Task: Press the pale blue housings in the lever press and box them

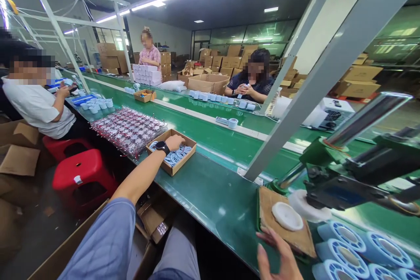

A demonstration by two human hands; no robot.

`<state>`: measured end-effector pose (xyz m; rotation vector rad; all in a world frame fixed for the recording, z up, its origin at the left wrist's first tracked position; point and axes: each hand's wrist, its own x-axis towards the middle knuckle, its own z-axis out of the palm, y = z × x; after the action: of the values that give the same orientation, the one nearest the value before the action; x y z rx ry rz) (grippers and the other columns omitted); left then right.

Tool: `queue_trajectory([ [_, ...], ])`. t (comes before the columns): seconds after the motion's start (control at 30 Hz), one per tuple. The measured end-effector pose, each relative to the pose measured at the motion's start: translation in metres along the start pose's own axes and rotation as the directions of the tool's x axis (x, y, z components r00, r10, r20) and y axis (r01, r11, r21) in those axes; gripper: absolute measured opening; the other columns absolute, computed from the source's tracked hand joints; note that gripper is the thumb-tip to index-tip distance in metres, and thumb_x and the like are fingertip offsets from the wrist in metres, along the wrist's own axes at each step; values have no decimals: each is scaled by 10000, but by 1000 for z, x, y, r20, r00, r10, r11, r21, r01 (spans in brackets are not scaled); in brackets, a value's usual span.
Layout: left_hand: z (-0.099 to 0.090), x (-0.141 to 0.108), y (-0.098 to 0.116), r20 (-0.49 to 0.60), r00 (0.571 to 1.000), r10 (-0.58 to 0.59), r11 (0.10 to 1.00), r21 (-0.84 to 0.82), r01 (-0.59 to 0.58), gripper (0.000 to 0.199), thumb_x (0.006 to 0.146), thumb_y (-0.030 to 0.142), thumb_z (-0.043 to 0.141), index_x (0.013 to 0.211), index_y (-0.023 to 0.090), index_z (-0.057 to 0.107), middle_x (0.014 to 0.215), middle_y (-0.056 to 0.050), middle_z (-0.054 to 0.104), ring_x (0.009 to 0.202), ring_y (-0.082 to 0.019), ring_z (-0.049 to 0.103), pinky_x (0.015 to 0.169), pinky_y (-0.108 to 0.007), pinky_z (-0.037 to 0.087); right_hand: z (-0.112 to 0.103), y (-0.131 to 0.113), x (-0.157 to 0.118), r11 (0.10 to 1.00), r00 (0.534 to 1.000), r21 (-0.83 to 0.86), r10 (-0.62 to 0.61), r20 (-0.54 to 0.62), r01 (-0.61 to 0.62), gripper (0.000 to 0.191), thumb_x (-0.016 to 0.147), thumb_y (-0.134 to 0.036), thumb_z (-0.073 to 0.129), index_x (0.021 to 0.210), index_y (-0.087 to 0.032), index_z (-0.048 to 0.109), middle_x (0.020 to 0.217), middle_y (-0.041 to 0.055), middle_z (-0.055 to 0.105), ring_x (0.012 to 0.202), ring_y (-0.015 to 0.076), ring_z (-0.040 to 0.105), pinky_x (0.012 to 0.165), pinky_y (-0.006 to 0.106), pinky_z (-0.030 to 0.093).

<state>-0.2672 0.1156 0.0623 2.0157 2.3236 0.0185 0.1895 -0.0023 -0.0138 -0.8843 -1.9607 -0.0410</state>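
Green bench [210, 192] crosses the frame; left of centre, a carton tray [184, 160] probably keeps blue loops [177, 155] together. Your left hand [174, 142] reaches in, its grip I cannot tell. Lower right, your right hand [280, 256] opens wide near brown board [266, 205].

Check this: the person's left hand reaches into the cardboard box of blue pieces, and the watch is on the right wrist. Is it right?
No: the head view shows the watch on the left wrist. The left hand does reach into the cardboard box of blue pieces.
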Motion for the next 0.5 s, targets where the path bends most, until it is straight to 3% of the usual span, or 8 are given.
queue_trajectory([
  [0.1, 4, 9, 3, 50, 997, 60, 998, -18, -60, 265, 945, 333, 604, 1140, 156, 636, 1166, -83, 651, 1050, -206, 637, 926, -429, 540, 15, -5, 8, 998, 996, 58, -44, 79, 39, 442, 1020, -335, 403, 1419, -143, 401, 1075, 85, 656, 812, 127, 689, 763, 230, 550],
  [0.23, 6, 17, -4, 39, 997, 64, 998, -27, -63, 269, 953, 347, 589, 1132, 153, 635, 1169, -91, 646, 1044, -203, 634, 921, -421, 541, 11, 10, 12, 995, 988, 85, -59, 144, 47, 472, 1016, -332, 417, 1450, -153, 365, 1062, 76, 656, 775, 110, 689, 761, 202, 558],
  [0.33, 10, 20, -10, 51, 996, 72, 996, -52, -70, 281, 954, 353, 588, 1145, 152, 631, 1191, -96, 638, 1062, -210, 628, 935, -431, 534, 15, 9, 33, 990, 980, 136, -62, 191, 37, 451, 999, -338, 446, 1419, -179, 399, 1076, 71, 651, 803, 116, 681, 774, 209, 561],
  [0.4, 14, 19, -10, 73, 993, 95, 993, -83, -88, 287, 956, 358, 583, 1157, 159, 629, 1209, -94, 634, 1074, -212, 626, 945, -439, 529, 32, 0, 57, 975, 968, 215, -97, 231, 46, 413, 991, -315, 440, 1388, -200, 425, 1096, 70, 638, 813, 113, 668, 782, 218, 560],
  [0.5, 18, 16, -8, 101, 987, 128, 985, -133, -114, 289, 955, 365, 583, 1160, 168, 633, 1221, -92, 636, 1083, -212, 626, 958, -441, 522, 80, -17, 91, 935, 931, 352, -167, 324, 45, 414, 969, -271, 409, 1375, -201, 447, 1110, 82, 618, 806, 115, 642, 785, 240, 556],
])
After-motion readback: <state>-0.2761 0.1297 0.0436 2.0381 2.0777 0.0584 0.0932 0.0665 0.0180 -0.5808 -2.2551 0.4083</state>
